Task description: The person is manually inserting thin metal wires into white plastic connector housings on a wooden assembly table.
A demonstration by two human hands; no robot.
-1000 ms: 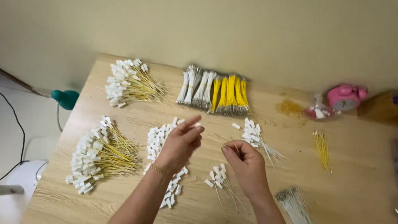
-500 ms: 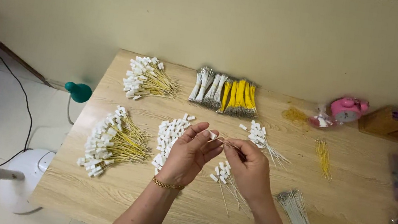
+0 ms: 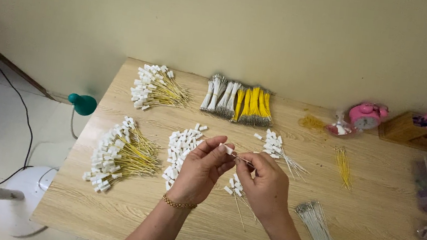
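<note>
Pale wooden table (image 3: 373, 232) against cream wall. Left hand (image 3: 201, 170) pinching small white plastic connector (image 3: 227, 149); right hand (image 3: 265, 183) pinching thin wire (image 3: 243, 159) at 3 o'clock of it. Risk, judged: bent wire tip or misfeed from slight misalignment; loose grip dropping connector into white pile (image 3: 181, 148) at 9 o'clock.

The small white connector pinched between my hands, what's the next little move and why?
Probably push the thin wire further into the small white plastic connector: the left hand pinches the connector, the right hand holds the wire at its end, above the wooden table.

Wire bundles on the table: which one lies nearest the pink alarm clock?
The small loose yellow wire bundle, just below the pink alarm clock; it has no white connectors and lies far right.
</note>
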